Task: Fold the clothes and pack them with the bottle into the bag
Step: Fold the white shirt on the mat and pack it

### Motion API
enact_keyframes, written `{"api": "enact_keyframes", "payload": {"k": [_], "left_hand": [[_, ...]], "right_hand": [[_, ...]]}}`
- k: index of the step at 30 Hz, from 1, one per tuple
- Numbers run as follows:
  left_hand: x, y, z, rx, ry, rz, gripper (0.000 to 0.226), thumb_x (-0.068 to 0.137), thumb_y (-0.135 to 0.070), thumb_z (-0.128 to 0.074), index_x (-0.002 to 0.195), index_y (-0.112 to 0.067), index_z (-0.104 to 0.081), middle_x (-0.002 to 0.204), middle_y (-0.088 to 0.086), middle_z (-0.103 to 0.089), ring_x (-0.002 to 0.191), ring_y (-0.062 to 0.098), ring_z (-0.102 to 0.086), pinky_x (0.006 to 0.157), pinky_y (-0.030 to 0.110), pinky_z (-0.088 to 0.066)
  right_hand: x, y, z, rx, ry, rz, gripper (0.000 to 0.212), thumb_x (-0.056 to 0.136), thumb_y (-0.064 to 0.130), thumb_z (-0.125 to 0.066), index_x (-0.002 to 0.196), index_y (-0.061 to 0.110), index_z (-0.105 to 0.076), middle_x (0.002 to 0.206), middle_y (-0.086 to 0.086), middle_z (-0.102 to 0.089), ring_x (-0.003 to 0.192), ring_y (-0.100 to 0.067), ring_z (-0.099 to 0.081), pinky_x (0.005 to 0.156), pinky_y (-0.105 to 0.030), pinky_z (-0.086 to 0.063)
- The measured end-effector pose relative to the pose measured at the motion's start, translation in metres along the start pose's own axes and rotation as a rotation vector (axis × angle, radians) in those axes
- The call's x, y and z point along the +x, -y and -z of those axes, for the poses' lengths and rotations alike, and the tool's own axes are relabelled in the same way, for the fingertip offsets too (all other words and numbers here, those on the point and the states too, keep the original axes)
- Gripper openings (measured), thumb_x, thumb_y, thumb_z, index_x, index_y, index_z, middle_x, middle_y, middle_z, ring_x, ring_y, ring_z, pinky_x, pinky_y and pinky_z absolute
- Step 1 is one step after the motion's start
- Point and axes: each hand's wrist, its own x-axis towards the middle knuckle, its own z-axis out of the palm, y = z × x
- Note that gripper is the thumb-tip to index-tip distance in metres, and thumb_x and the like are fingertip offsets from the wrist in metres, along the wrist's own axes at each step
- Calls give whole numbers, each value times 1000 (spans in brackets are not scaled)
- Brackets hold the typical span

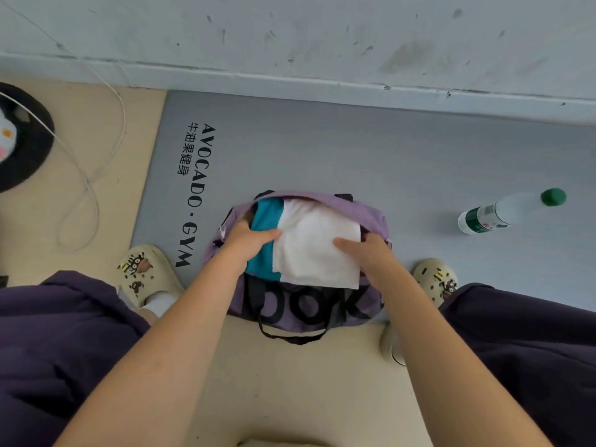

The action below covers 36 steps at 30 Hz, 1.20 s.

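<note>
A purple bag with black lettering and black straps lies open on the grey mat's near edge. A folded white garment and a folded teal garment lie stacked half inside its mouth. My left hand grips the stack's left edge, thumb on top across the teal and white cloth. My right hand grips the white garment's right edge, thumb on top. A clear plastic bottle with a green cap lies on its side on the mat, far to the right of the bag.
The grey gym mat runs along a scuffed white wall. A white cable loops over the beige floor at left, beside a black round cushion. My feet in cream clogs flank the bag.
</note>
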Motion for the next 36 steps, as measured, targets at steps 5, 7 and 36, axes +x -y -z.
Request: {"api": "enact_keyframes", "payload": {"k": [5, 7, 36], "left_hand": [[4, 21, -2, 38, -39, -12, 17, 83, -28, -78, 88, -24, -62, 93, -3, -67, 83, 15, -63, 73, 39, -58], [4, 25, 1, -2, -93, -96, 16, 84, -28, -77, 94, -23, -65, 97, -2, -69, 88, 17, -64, 77, 39, -57], [-76, 10, 52, 1286, -236, -377, 79, 89, -77, -18, 143, -22, -31, 112, 8, -71, 110, 28, -64, 116, 52, -21]], "right_hand": [[9, -4, -7, -25, -70, 134, 33, 83, 31, -73, 111, 16, -65, 101, 1, -69, 97, -26, -65, 75, -33, -56], [9, -5, -8, -31, -128, 292, 20, 85, 35, -70, 99, 21, -68, 86, 13, -68, 83, -10, -65, 57, -12, -47], [-73, 2, 59, -1576, -340, 750, 79, 89, 69, 1, 101, 25, -64, 99, 0, -66, 102, -19, -55, 91, -41, -30]]}}
